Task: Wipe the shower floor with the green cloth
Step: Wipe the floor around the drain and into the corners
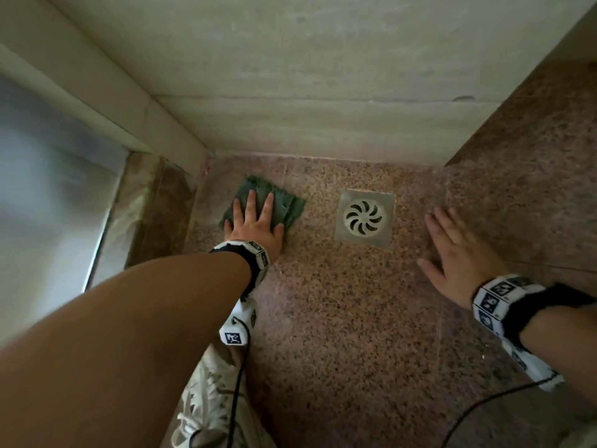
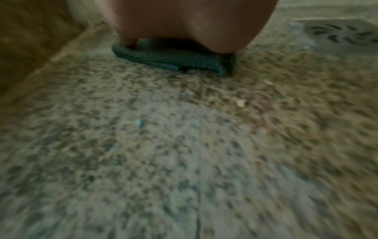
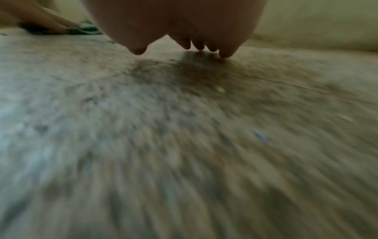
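Observation:
The folded green cloth [image 1: 284,203] lies on the speckled shower floor [image 1: 339,302] near the far left corner. My left hand [image 1: 255,221] presses flat on it with straight, spread fingers. In the left wrist view the palm [image 2: 184,24] sits on the cloth's [image 2: 174,61] folded edge. My right hand [image 1: 458,253] rests flat on the floor at the right, fingers spread, holding nothing. The right wrist view shows its fingertips [image 3: 225,54] touching the floor [image 3: 184,129] and the cloth [image 3: 88,30] far left.
A square drain [image 1: 365,218] with a swirl grate sits between my hands. A pale wall [image 1: 307,92] closes the back, a raised stone curb [image 1: 517,156] the right, a glass panel [image 1: 48,205] the left. Small crumbs [image 2: 240,102] lie on the floor. A cable [image 1: 484,405] trails at lower right.

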Tool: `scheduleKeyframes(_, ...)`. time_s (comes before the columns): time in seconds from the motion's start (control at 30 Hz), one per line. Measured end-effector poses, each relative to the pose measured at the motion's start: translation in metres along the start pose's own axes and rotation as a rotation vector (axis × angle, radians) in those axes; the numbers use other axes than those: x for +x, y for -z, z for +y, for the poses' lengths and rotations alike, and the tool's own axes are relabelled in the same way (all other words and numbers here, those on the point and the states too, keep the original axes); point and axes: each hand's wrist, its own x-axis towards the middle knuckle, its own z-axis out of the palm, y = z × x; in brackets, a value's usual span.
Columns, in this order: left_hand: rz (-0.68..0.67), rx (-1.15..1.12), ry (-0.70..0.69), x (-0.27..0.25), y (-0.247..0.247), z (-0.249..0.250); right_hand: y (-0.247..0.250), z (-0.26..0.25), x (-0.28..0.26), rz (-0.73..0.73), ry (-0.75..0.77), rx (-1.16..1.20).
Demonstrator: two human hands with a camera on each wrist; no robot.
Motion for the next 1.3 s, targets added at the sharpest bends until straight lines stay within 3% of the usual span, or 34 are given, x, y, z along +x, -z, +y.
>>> scheduleKeyframes(0.1, -0.033, -0.067, 0.099, 0.012, 0.007, -0.027, 0.004, -0.041, 0.014, -0.036, 0.070, 0.019)
scheduleKeyframes(0.23, -0.010, -0.081, 0.082, 0.024, 0.014, -0.051, 0.002, -0.081, 0.023, -0.047, 0.091, 0.018)
scheduleKeyframes(0.57, 0.095, -0.033, -0.014, 0.062, 0.032, -0.046, -0.004, -0.085, 0.023, -0.030, 0.078, 0.031)
scheduleKeyframes(0.73, 0.117, 0.116, -0.291, 0.060, 0.030, 0.008, -0.004, -0.080, 0.019, 0.016, 0.076, 0.094)
scheduleKeyframes(0.97, 0.046, 0.302, -0.673, 0.005, -0.010, 0.105, 0.007, -0.037, 0.020, 0.056, -0.192, 0.125)
scheduleKeyframes(1.1, 0.064, 0.287, -0.664, 0.003, -0.011, 0.107, 0.012, -0.015, 0.013, -0.017, -0.180, 0.090)
scheduleKeyframes(1.3, 0.121, 0.332, -0.532, 0.025, 0.009, 0.038, 0.013, -0.014, 0.012, -0.022, -0.107, 0.104)
